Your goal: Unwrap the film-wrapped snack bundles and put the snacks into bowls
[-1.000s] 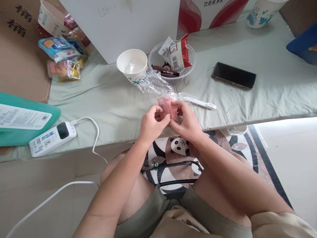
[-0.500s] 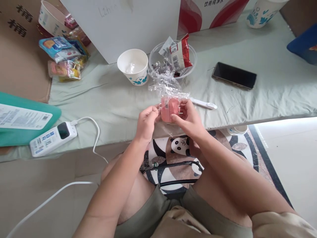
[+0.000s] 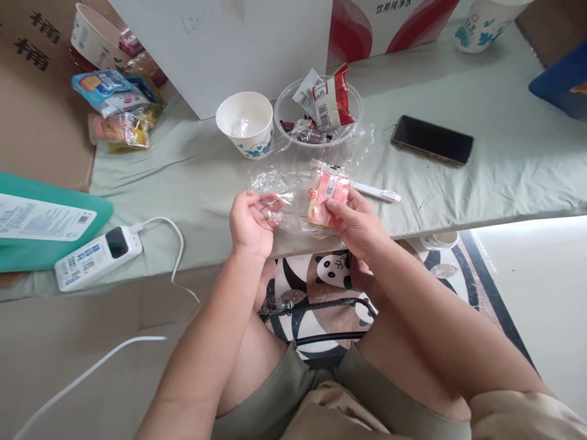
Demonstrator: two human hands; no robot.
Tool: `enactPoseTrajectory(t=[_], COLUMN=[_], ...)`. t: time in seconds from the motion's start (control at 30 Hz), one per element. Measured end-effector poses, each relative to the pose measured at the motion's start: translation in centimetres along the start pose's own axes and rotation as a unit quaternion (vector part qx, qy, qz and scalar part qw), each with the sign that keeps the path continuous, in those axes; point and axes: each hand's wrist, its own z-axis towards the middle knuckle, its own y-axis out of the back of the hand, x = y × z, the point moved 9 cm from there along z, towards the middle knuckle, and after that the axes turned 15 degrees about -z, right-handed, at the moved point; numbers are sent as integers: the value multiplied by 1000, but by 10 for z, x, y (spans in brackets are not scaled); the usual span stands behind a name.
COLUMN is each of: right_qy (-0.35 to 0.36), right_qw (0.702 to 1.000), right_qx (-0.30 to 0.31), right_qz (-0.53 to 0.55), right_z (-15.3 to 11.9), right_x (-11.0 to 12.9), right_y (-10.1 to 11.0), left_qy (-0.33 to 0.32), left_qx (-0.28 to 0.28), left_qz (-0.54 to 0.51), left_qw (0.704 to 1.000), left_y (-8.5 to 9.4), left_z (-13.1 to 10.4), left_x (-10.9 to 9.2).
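So the right hand [image 3: 362, 226] has the pink snack packet [image 3: 329, 197] pinched, thumb on top, probably to keep it flat and steady over the near edge of the table [image 3: 202, 214]. Left hand [image 3: 252, 225] is half-curled at the loose clear film [image 3: 293, 201], maybe to keep it off the packet; can't tell if it's really gripping. White cup [image 3: 244, 122] and clear bowl [image 3: 318, 113] sit just beyond, likely for easy reach.
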Motion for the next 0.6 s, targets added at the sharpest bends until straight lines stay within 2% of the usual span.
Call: enactPoseTrajectory(t=[0.13,0.23,0.4,0.5,0.6], right_qy=[3,0,-47,-13,51], right_qw=[1000,1000,999,999,991], right_qx=[-4,-4,-14,-49,-111], right_qz=[15,6,9,-9,-51], right_z=[-1,-2,-9,-17,-23], right_x=[1,4,6,18,47], right_y=[1,3,19,36,51], left_qy=[-66,-89,-75,-53,-33], left_qx=[-30,-63,-98,-119,-148], left_qz=[3,-10,-36,-67,-107], left_qw=[997,994,992,989,983], left_y=[7,19,38,42,39], left_z=[3,8,20,21,17], left_x=[-15,-23,-30,-31,-32])
